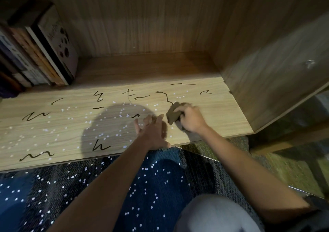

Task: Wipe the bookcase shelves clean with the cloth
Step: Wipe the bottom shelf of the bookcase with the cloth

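A light wooden bookcase shelf point(71, 130) runs across the view, covered with several black marker squiggles point(35, 116) and many small white specks. My right hand point(190, 118) grips a bunched brown cloth point(173, 113) and presses it on the shelf at the right, at the lower end of a wavy black line point(164, 96). My left hand point(153, 132) lies flat on the shelf just left of the cloth, fingers spread, thumb at the front edge.
Several books point(44, 50) lean at the shelf's back left. The bookcase side panel point(267, 71) rises at the right and the back panel behind. Below the front edge lies dark blue carpet point(124, 187) dotted with white specks; my grey-clad knee point(213, 214) shows at the bottom.
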Demonstrator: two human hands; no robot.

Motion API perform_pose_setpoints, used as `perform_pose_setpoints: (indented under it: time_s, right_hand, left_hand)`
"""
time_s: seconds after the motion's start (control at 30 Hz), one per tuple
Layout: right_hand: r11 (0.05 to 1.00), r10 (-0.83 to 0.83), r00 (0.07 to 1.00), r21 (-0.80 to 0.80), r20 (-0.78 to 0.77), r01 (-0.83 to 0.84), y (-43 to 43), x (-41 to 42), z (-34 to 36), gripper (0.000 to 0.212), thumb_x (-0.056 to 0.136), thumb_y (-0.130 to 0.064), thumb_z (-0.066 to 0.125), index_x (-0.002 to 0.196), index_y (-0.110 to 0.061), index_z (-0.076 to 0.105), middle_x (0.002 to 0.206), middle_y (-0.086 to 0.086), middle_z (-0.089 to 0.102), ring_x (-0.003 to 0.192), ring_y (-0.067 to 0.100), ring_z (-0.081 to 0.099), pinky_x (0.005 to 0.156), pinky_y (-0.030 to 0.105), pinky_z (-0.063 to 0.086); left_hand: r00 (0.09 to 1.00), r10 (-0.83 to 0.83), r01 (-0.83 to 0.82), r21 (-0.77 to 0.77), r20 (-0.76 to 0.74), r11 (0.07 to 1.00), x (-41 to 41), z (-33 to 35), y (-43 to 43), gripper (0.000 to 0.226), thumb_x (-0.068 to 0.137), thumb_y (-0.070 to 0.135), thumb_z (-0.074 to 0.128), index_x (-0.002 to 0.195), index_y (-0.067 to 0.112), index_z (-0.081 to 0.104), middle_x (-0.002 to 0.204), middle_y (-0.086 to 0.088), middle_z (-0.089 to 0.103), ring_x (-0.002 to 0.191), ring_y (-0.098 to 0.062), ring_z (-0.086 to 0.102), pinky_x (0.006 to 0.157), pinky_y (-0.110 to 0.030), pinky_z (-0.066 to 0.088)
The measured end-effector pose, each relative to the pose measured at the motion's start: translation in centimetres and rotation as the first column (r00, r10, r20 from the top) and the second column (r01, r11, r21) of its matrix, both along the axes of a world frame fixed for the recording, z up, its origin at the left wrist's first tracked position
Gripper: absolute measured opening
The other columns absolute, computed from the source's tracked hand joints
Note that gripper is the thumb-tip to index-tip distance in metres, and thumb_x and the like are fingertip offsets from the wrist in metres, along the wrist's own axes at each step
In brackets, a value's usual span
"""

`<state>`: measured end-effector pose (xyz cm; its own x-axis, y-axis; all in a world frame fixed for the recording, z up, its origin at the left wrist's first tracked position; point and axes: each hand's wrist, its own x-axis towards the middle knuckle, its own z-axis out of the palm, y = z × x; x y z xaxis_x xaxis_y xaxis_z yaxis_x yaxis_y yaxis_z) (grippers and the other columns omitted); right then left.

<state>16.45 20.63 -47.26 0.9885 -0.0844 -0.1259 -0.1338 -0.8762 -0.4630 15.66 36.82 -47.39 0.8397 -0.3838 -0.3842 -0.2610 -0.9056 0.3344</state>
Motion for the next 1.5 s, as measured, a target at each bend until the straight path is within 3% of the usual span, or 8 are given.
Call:
perform_pose_setpoints:
  time_s: [0.2,0.47,0.57,0.67,0.8,0.93,1.1,1.5]
  right_hand:
    - [0.929,-0.018,0.996,0.368,-0.089,0.049,0.6,-3.8,3.1,0.035,0.091,0.002,0.042,0.112,-0.016,0.063,0.112,0.007,0.058,0.073,0.018,0.065,0.063,0.026,0.056]
    - [0.991,-0.071,0.996,0.110,-0.047,0.076,1.7,-6.0,0.2,0.043,0.090,-0.003,0.046,0.125,-0.026,0.053,0.136,-0.002,0.045,0.126,0.024,0.036,0.113,0.040,0.027]
    - [0.957,0.061,0.997,0.286,-0.050,-0.045,3.4,-9.2,0.3,0.040,0.090,-0.001,0.044,0.119,-0.026,0.058,0.124,-0.010,0.048,0.115,0.015,0.043,0.105,0.019,0.035]
    - [0.914,-0.042,0.999,0.405,0.033,0.026,3.1,-9.6,-0.2,0.040,0.090,-0.001,0.045,0.114,-0.028,0.060,0.123,-0.004,0.054,0.110,0.022,0.051,0.092,0.033,0.047]
    - [0.964,-0.081,0.995,0.258,0.061,0.062,3.9,-9.4,-0.4,0.042,0.090,-0.002,0.044,0.123,-0.024,0.056,0.135,-0.001,0.049,0.126,0.021,0.037,0.112,0.039,0.027]
    - [0.939,0.012,0.997,0.342,0.073,-0.036,5.2,-11.1,-0.4,0.035,0.090,-0.005,0.045,0.113,-0.023,0.063,0.122,-0.002,0.059,0.102,0.018,0.050,0.095,0.030,0.038]
    - [0.969,-0.084,0.992,0.238,0.089,0.061,5.3,-10.2,-0.3,0.042,0.091,-0.003,0.043,0.125,-0.024,0.055,0.134,-0.004,0.049,0.128,0.019,0.034,0.115,0.037,0.021]
    - [0.984,-0.078,0.992,0.165,0.094,0.062,6.1,-11.3,-1.5,0.045,0.088,0.003,0.044,0.123,-0.023,0.056,0.131,-0.003,0.053,0.125,0.019,0.041,0.111,0.028,0.023]
  left_hand:
    - [0.998,-0.012,0.013,-0.027,0.067,1.000,-1.3,0.1,2.2,0.106,0.071,0.052,0.072,0.149,0.025,0.007,0.159,-0.002,0.006,0.146,-0.021,-0.004,0.108,-0.057,-0.015]
    - [0.996,0.029,-0.031,0.028,0.084,0.999,-4.2,-1.3,4.3,0.099,0.076,0.053,0.067,0.149,0.024,0.007,0.158,0.001,0.004,0.146,-0.021,-0.002,0.109,-0.057,-0.015]
    - [0.993,0.029,-0.032,0.022,0.111,0.999,-5.2,-1.6,5.2,0.096,0.077,0.053,0.066,0.148,0.024,0.008,0.157,0.003,0.007,0.145,-0.021,-0.001,0.109,-0.056,-0.013]
    - [0.992,0.015,-0.018,0.026,0.129,0.999,-5.6,-1.6,5.4,0.094,0.078,0.054,0.064,0.148,0.023,0.009,0.156,0.001,0.011,0.145,-0.022,0.000,0.110,-0.057,-0.011]
    - [0.994,0.008,-0.012,0.034,0.111,0.999,-6.2,-1.3,5.3,0.092,0.081,0.052,0.062,0.149,0.022,0.007,0.156,0.000,0.010,0.145,-0.024,-0.002,0.111,-0.057,-0.010]
    - [0.995,0.003,-0.006,0.036,0.100,0.999,-7.1,-1.0,5.8,0.091,0.084,0.051,0.060,0.150,0.021,0.005,0.157,0.001,0.005,0.145,-0.023,-0.004,0.111,-0.057,-0.011]
    - [0.988,0.025,-0.032,0.040,0.150,0.999,-7.9,-1.1,6.9,0.087,0.085,0.050,0.059,0.149,0.021,0.008,0.157,0.004,0.005,0.145,-0.022,0.001,0.110,-0.058,-0.010]
    - [0.993,-0.004,-0.007,0.092,0.116,0.996,-9.2,-2.5,8.5,0.097,0.083,0.052,0.059,0.150,0.017,-0.002,0.158,0.001,-0.003,0.146,-0.018,-0.003,0.109,-0.062,-0.006]
